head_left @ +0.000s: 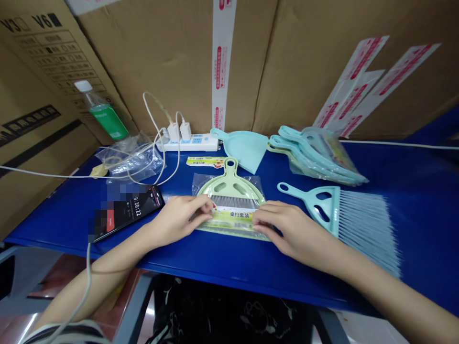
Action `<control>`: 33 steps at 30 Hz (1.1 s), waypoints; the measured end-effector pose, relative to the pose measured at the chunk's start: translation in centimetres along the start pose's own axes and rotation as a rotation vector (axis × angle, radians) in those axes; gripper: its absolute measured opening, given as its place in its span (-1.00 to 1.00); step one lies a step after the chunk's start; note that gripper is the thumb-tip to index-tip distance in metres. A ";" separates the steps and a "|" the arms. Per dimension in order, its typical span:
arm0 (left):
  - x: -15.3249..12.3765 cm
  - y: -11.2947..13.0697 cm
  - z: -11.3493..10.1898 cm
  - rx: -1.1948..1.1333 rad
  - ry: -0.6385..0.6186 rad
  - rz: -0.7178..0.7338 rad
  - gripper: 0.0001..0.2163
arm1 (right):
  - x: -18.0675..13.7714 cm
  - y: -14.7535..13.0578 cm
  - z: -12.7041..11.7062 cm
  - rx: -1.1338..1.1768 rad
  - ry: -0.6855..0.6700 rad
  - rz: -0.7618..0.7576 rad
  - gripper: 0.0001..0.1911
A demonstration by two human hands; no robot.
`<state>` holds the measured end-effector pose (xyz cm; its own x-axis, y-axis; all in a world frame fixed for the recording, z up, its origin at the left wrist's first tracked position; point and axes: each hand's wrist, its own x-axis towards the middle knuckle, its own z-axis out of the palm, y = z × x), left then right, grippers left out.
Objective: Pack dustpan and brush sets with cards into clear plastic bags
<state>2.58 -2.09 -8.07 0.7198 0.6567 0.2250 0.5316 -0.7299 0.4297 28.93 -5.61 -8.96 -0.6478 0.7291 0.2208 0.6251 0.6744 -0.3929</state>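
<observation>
At the centre of the frame, a green brush-and-dustpan set (230,182) lies on the bench (172,265) in a clear bag (233,209). The left hand (182,217) and right hand (285,225) pinch its opposite sides with curled fingers, probably steadying slippery film.

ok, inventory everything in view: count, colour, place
bagged dustpan-and-brush set: 1, green, centre
loose dustpan: 1, light blue, back centre
loose hand brush: 1, light blue, right
stacked dustpans: several, blue and green, back right
label card: 1, yellow, back centre
phone: 1, black, left
power strip: 1, white, back
chargers: 2+, white, on strip
cables: several, white, mostly left
bottle: 1, clear, back left
plastic bag: 1+, clear, back left
cardboard boxes: several, brown, behind
table: 1, blue, underneath
left hand: 1, bare, set's left side
right hand: 1, bare, set's right side
</observation>
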 end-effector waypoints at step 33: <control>0.2 0.3 1.1 0.622 0.028 0.238 -0.77 | 0.1 0.4 1.3 -0.181 0.109 0.034 -0.75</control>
<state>3.34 -2.39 -8.89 0.8418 0.4628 0.2779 0.5243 -0.8234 -0.2170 28.55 -5.42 -10.27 -0.5803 0.7534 0.3093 0.7203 0.6520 -0.2367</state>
